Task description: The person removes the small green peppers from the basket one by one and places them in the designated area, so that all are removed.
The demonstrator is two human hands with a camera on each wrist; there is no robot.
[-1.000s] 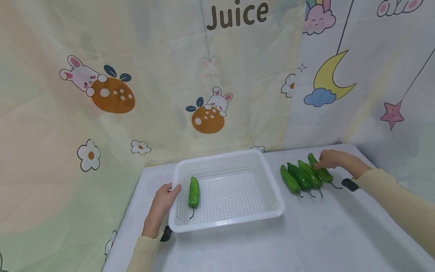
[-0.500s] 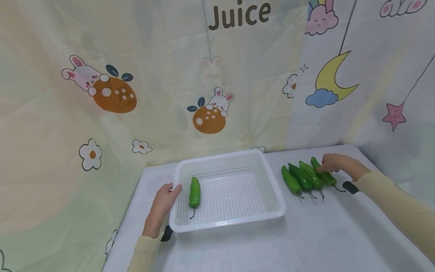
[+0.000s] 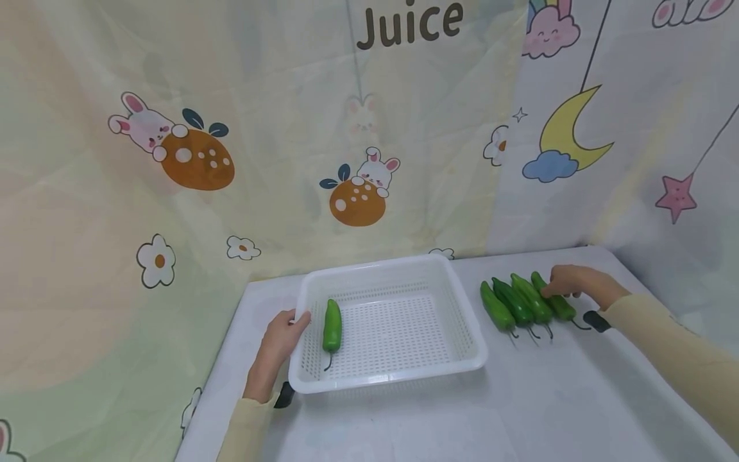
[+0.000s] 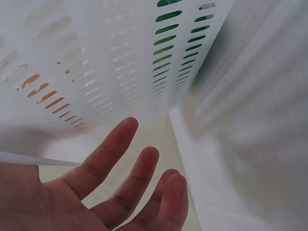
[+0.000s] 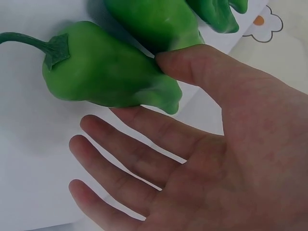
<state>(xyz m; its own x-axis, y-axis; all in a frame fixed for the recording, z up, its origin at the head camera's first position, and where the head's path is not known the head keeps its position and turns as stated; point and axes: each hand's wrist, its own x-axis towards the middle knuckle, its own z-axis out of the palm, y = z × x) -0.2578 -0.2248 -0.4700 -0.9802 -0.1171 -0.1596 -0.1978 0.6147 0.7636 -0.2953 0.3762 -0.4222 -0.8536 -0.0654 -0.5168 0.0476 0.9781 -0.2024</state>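
A white plastic basket (image 3: 392,380) with slotted walls sits on the table. Its left rim is held by my left hand (image 3: 280,340), thumb over the edge; in the left wrist view the other fingers (image 4: 108,154) spread below, outside the wall. One green pepper (image 3: 331,326) lies inside at the left, stem toward me. To the basket's right, several green peppers lie in a row, stems toward the front. My right hand (image 3: 583,284) pinches the rightmost pepper (image 5: 106,67) near its tip between thumb and index finger, other fingers extended. That pepper rests on the table.
The neighbouring peppers (image 3: 512,305) lie close beside the pinched one. A white cloth covers the table (image 3: 427,423). Behind it hangs a printed curtain (image 3: 277,160) with rabbits, oranges and a moon, reaching the table's back edge.
My right hand and the rightmost pepper have shifted slightly toward the front, bringing that pepper more level with the row. The left hand and basket stay put; the head view has turned slightly.
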